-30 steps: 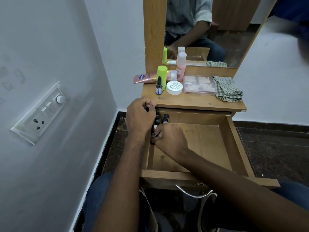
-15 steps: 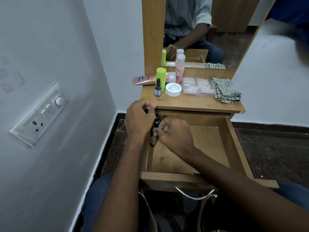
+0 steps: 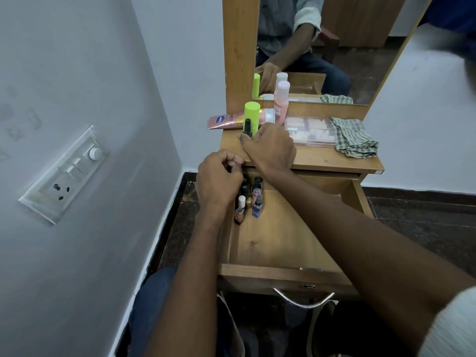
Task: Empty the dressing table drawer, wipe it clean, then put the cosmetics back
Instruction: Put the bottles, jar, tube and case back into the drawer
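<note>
The wooden drawer stands pulled out, its floor mostly bare. Several small nail polish bottles cluster in its back left corner, among them a white-capped peach one and a purple one. My left hand is curled against this cluster, fingers closed on a dark bottle. My right hand is up on the tabletop, fingers closed around the base of a small black-capped bottle in front of the lime green bottle.
On the tabletop lie a pink tube, a pink bottle, a clear palette box and a checked cloth. The mirror rises behind. A wall with a switch panel is close on the left.
My right hand left the bottles in the drawer corner and rose to the tabletop, onto the small black-capped bottle. My left hand stayed at the drawer's back left corner.
</note>
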